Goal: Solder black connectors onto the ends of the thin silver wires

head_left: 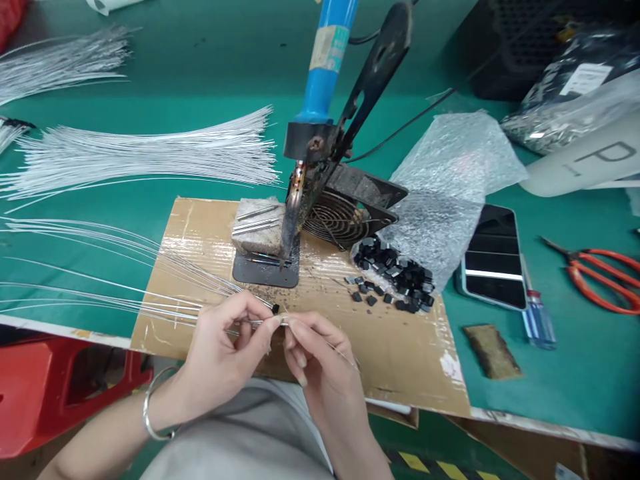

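My left hand (233,343) pinches a few thin wires (175,308) that trail off to the left over the cardboard. Thumb and fingers of my right hand (320,347) are closed on the wire end, touching my left fingertips, and a fine strand runs down across my right fingers. Just above the fingertips sits a small black piece (275,309) at the end of another group of wires (200,270). Beyond my hands, a blue-handled soldering iron (320,73) is clamped upright, tip down, beside a pale block (257,227) with short metal pins on it.
Small black square pieces (395,270) spill from a bubble-wrap bag (450,180). A fan (345,207) stands behind the iron. Wire bundles (150,157) lie at the back left. On the right are a phone (490,257), a screwdriver (539,320), a brown pad (493,351) and orange-handled scissors (600,279).
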### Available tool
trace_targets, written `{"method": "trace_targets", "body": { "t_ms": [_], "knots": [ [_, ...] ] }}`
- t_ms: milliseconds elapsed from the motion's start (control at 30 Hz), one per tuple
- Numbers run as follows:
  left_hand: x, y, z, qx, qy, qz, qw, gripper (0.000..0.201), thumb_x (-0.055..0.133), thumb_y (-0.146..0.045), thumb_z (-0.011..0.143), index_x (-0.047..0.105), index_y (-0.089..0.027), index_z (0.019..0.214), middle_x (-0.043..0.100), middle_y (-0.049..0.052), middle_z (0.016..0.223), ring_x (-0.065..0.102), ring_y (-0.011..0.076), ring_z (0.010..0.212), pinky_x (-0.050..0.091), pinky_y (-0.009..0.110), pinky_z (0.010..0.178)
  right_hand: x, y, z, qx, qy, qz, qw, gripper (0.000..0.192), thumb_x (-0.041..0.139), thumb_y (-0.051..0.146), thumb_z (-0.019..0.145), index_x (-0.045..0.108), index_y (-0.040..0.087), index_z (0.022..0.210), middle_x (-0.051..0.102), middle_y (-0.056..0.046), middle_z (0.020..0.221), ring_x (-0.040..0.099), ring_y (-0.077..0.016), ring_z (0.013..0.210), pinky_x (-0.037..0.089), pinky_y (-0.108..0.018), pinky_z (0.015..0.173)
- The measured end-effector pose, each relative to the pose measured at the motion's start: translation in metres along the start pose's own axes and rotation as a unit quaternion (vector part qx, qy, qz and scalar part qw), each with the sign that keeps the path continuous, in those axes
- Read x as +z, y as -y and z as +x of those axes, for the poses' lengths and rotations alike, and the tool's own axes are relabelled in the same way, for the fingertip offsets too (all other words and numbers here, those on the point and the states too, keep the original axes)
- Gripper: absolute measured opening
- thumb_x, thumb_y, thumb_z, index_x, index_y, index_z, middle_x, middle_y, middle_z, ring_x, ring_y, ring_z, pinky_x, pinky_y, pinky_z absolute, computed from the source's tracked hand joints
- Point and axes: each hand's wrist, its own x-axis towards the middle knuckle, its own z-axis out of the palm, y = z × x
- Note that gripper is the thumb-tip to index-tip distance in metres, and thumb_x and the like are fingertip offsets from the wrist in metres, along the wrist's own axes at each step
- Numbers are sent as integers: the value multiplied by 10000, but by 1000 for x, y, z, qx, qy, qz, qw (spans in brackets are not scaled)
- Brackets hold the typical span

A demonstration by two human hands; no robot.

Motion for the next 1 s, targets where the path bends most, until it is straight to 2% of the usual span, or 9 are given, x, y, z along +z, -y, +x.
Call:
{"method": "trace_targets", "body": {
  "t_ms": [100,233,333,500,767,1000],
  "knots": [
    [1,-1,0,-17,-1,-8,1000,184,626,-280,959,657,-186,804,662,10,652,548,117,540,399,225,483,-1,-1,0,-7,-2,-1,1000,200,912,407,723,841,221,742,613,16,576,436,-36,422,365,-126,355],
    [0,-4,3,-53,-3,-25,998,206,637,-322,939,656,-183,788,655,15,631,505,112,506,340,228,452,-4,-2,0,-18,2,-18,1000,272,872,479,772,863,223,862,691,-20,680,524,-67,454,429,-158,367],
    [-1,-6,4,-59,-7,-28,998,204,647,-334,931,666,-177,802,667,27,652,526,119,532,346,231,466,-7,-3,-1,-43,-1,-52,998,263,869,477,782,862,227,863,709,-24,678,551,-85,463,468,-184,387],
    [-1,-5,5,-54,-13,-22,998,203,666,-328,918,653,-174,787,632,9,622,487,107,510,329,232,462,-8,-5,-4,-58,-15,-72,996,145,873,378,807,851,235,823,699,-2,645,547,-82,459,475,-188,403],
    [-1,-5,5,-35,-2,-27,999,201,668,-301,932,649,-179,774,607,-7,618,451,101,506,313,241,461,-6,-4,-4,-50,-15,-72,996,161,875,378,801,834,223,785,674,9,626,525,-75,452,460,-186,399],
    [-2,-5,4,-5,-2,-9,1000,180,671,-235,931,662,-175,762,574,-31,603,373,82,495,274,231,448,-6,7,2,-5,15,-53,998,209,897,403,736,808,215,717,616,29,556,462,-64,421,433,-179,377]
  ]
}}
